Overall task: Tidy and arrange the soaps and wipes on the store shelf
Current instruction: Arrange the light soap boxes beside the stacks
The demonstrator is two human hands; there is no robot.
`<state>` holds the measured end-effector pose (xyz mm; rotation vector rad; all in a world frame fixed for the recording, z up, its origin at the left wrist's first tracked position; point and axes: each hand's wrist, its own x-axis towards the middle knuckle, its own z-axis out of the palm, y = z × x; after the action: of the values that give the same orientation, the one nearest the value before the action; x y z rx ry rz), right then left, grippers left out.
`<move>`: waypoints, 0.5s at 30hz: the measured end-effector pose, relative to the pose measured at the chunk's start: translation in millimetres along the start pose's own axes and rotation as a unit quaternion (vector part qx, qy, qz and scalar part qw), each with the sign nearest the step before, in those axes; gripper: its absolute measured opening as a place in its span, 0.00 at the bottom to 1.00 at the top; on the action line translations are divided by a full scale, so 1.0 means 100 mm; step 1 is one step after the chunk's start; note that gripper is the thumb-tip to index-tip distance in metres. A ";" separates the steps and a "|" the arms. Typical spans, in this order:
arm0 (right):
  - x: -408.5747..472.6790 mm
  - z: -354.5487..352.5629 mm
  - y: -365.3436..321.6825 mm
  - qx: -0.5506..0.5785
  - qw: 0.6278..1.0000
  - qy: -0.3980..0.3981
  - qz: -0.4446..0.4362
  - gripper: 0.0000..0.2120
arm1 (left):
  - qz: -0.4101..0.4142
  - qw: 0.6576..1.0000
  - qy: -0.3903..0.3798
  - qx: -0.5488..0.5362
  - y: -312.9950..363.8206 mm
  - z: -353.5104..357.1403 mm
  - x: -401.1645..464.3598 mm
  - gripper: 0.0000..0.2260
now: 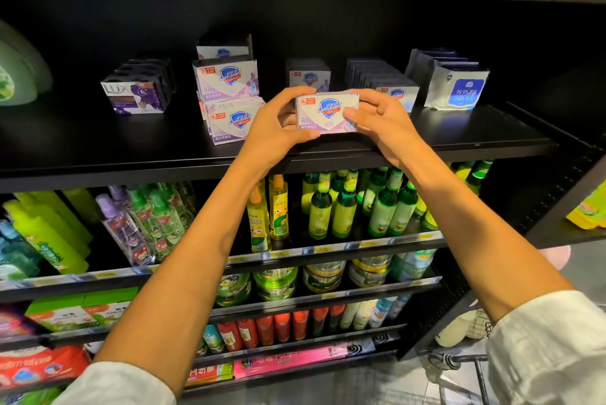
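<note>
Up at the front edge of the black shelf (459,142), both hands hold one Safeguard soap box (326,112) with its label facing out. The left hand (278,129) has its grip curled round the box's left end, thumb underneath; the right hand (380,119) pinches the right end. Left of that box stands a stack of Safeguard boxes (229,99), and further left a row of Lux soaps (137,93). Right of it, toward the back, stand wipe packs (457,89).
</note>
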<state>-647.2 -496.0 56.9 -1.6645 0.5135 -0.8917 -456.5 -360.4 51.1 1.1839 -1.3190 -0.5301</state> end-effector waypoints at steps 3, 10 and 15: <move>0.01 0.01 0.03 -0.060 0.998 -0.018 -0.020 0.18 | 0.010 1.000 0.027 -0.004 0.02 -0.01 0.00 0.27; 0.02 0.06 0.04 -0.259 0.961 -0.092 -0.022 0.23 | 0.030 0.994 0.097 0.028 0.09 -0.13 -0.16 0.26; 0.00 0.11 0.07 -0.412 0.900 -0.132 -0.045 0.31 | 0.047 0.987 0.144 0.051 0.25 -0.42 -0.26 0.26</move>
<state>-637.4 -491.1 49.6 -2.5535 0.6796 -0.5033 -431.9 -314.3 68.3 1.2242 -1.1568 -0.2141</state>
